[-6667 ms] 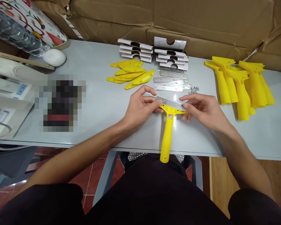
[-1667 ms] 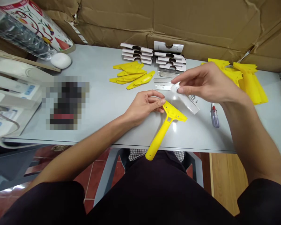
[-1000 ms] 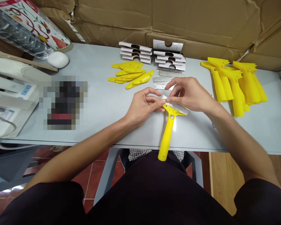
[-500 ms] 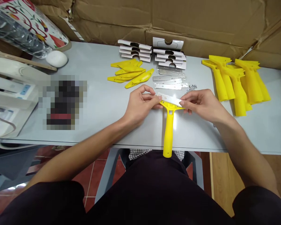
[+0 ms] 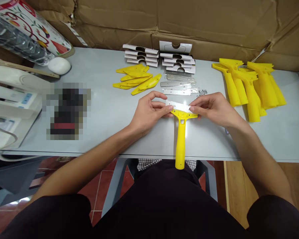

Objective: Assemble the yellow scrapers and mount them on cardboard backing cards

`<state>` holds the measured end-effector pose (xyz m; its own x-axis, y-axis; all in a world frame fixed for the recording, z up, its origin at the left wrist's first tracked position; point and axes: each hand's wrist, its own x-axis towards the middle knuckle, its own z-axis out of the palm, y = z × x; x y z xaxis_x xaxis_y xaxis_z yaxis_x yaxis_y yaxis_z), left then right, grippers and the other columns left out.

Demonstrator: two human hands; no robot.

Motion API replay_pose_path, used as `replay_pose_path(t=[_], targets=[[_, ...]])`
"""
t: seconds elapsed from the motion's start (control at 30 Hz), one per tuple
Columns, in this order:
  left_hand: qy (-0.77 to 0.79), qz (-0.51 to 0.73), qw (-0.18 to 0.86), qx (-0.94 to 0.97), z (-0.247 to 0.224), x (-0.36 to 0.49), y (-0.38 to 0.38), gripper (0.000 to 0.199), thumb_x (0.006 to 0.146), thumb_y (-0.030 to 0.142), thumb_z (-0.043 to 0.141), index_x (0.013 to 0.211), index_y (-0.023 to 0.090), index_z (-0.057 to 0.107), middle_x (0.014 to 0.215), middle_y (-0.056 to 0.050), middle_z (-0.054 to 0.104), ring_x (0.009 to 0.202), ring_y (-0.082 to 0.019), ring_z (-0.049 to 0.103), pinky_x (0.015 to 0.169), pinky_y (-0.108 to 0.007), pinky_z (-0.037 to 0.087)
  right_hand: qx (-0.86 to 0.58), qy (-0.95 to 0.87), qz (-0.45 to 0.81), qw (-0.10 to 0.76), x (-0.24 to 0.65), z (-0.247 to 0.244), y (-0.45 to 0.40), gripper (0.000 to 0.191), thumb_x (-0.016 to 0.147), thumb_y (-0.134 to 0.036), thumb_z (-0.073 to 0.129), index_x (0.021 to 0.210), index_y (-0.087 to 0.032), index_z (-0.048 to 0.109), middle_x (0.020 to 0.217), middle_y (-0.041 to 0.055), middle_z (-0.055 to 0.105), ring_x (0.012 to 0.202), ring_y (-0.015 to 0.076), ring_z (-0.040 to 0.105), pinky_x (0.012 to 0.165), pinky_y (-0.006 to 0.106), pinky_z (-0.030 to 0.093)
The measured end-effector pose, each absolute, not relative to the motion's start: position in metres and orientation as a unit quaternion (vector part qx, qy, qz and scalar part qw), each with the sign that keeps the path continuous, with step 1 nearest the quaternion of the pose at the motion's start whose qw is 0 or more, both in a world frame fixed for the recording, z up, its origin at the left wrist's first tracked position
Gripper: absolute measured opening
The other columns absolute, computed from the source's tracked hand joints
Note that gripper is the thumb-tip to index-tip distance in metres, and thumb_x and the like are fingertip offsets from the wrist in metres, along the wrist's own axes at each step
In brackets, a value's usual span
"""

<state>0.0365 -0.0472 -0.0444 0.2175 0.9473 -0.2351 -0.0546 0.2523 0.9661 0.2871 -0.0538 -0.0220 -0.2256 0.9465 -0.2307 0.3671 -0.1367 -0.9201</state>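
Note:
A metal blade lies across the wide head of a yellow scraper handle, whose grip points toward me past the table's front edge. My left hand pinches the blade's left end between thumb and fingers. At the other end, my right hand pinches the blade close to the handle's head. Just behind my right hand is a small pile of screws. More blades, some in clear wrap, lie behind my hands. Several yellow cover pieces rest to their left.
White cardboard sleeves stand at the back against brown cardboard. Several yellow handles are piled at the right. On the left are a blurred dark object, a white machine and a plastic bottle.
The blade now sits slightly farther left and back on the handle's head, showing more of the yellow beneath. The handle has turned slightly, its grip end moving right. Both hands keep their pinch.

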Motion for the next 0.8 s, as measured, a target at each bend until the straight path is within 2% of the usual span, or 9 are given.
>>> replay_pose_path(t=[0.17, 0.4, 0.5, 0.63, 0.8], targets=[[0.479, 0.414, 0.615, 0.471, -0.0458, 0.0364, -0.0473, 0.036, 0.082, 0.017, 0.085, 0.101, 0.022, 0.055, 0.073, 0.001, 0.081, 0.067, -0.019, 0.084, 0.067, -0.025, 0.067, -0.545, -0.569, 0.547, 0.281, 0.2848, -0.0199, -0.0561, 0.033, 0.075, -0.046, 0.098, 0.089, -0.019, 0.085, 0.075, 0.0064, 0.080, 0.062, 0.0180, 0.071, 0.061, 0.036, 0.064], [0.480, 0.405, 0.622, 0.468, -0.0466, 0.0377, -0.0486, 0.036, 0.082, 0.017, 0.084, 0.101, 0.023, 0.054, 0.075, 0.001, 0.080, 0.069, -0.019, 0.084, 0.069, -0.026, 0.067, -0.546, -0.570, 0.541, 0.292, 0.2865, -0.0214, -0.0558, 0.021, 0.078, -0.036, 0.096, 0.090, -0.022, 0.086, 0.072, 0.0034, 0.078, 0.063, 0.0180, 0.072, 0.060, 0.035, 0.065], [0.485, 0.410, 0.619, 0.463, -0.0483, 0.0382, -0.0481, 0.035, 0.082, 0.016, 0.082, 0.099, 0.024, 0.053, 0.073, 0.004, 0.078, 0.066, -0.018, 0.083, 0.067, -0.026, 0.067, -0.547, -0.567, 0.541, 0.294, 0.2854, -0.0217, -0.0569, 0.021, 0.082, -0.033, 0.092, 0.098, -0.020, 0.086, 0.073, 0.0031, 0.079, 0.064, 0.0176, 0.073, 0.064, 0.036, 0.065], [0.494, 0.435, 0.601, 0.454, -0.0493, 0.0383, -0.0470, 0.038, 0.080, 0.013, 0.080, 0.096, 0.026, 0.048, 0.069, 0.006, 0.074, 0.062, -0.016, 0.080, 0.065, -0.025, 0.066, -0.551, -0.533, 0.564, 0.308, 0.2827, -0.0192, -0.0606, 0.032, 0.084, -0.034, 0.090, 0.109, -0.017, 0.081, 0.073, 0.0044, 0.079, 0.061, 0.0180, 0.073, 0.065, 0.037, 0.066], [0.507, 0.440, 0.581, 0.461, -0.0467, 0.0379, -0.0472, 0.038, 0.079, 0.012, 0.078, 0.095, 0.026, 0.047, 0.070, 0.008, 0.072, 0.062, -0.016, 0.080, 0.064, -0.026, 0.065, -0.559, -0.502, 0.573, 0.327, 0.2777, -0.0211, -0.0637, 0.026, 0.077, -0.030, 0.094, 0.093, -0.015, 0.080, 0.068, 0.0043, 0.076, 0.057, 0.0158, 0.069, 0.062, 0.035, 0.064]])
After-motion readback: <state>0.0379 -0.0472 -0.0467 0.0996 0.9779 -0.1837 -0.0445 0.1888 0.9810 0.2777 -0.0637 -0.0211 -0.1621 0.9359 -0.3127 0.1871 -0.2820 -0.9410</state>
